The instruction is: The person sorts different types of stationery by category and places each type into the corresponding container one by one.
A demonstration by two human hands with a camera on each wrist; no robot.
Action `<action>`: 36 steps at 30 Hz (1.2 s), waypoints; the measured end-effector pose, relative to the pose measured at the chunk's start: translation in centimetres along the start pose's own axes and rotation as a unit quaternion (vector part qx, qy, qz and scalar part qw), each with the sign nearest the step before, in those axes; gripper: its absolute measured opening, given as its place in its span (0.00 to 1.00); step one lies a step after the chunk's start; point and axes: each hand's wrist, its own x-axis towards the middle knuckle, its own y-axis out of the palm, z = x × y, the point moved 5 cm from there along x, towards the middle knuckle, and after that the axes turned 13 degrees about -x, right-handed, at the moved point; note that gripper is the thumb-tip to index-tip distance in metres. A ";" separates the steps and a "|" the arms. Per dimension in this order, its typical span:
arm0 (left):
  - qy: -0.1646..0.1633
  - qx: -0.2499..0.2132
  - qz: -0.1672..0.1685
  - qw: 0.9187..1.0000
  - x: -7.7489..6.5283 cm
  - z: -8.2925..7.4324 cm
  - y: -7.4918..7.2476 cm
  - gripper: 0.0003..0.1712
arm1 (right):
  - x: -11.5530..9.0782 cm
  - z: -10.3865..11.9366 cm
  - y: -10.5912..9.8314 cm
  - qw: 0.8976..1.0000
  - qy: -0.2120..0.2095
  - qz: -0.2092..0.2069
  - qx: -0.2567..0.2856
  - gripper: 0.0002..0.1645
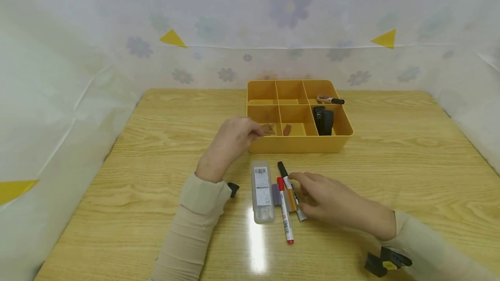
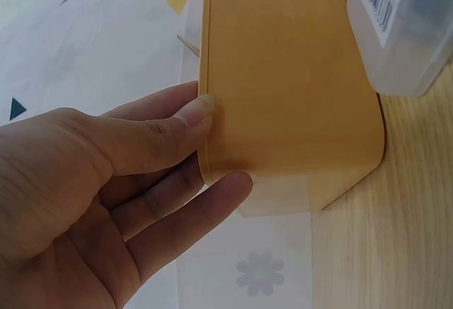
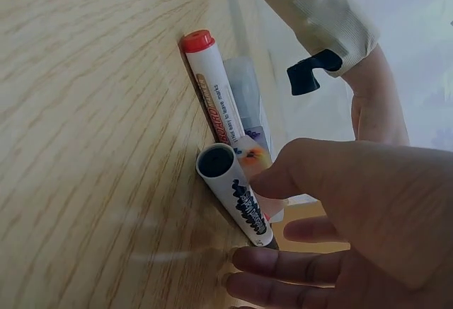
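Note:
My left hand (image 1: 232, 142) is at the front left corner of a yellow divided box (image 1: 297, 144). In the left wrist view its thumb lies on the outer wall by the rim, with fingers behind the wall, pinching it. A brown pointed piece (image 1: 268, 129) lies in the compartment beside these fingertips. My right hand (image 1: 332, 200) hovers at a black-capped marker (image 1: 285, 174), thumb and fingers spread apart around it. Next to that marker lie an orange block (image 1: 291, 200), a red-capped marker (image 1: 286, 216), a purple block (image 1: 276, 194) and a clear plastic case (image 1: 263, 192).
The box's front right compartment holds a black stapler (image 1: 323, 120). Another marker (image 1: 330, 100) leans across the back right compartment, and a small reddish-brown piece (image 1: 287, 130) lies in the front middle one. Flower-patterned sheeting (image 1: 218, 60) stands behind the wooden table (image 1: 156, 142).

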 end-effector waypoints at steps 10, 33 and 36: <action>0.009 0.008 -0.006 1.000 0.1 -0.1 0.0 0.06 | -0.3 0.5 0.3 1.000 -0.003 0.017 0.007 0.40; 0.000 0.004 0.003 1.000 0.1 0.0 -0.1 0.06 | -1.0 -0.8 0.1 0.999 0.011 -0.019 0.026 0.35; -0.005 -0.001 0.006 1.000 0.1 0.1 0.0 0.06 | -1.1 -1.1 0.0 1.000 0.014 -0.022 0.015 0.35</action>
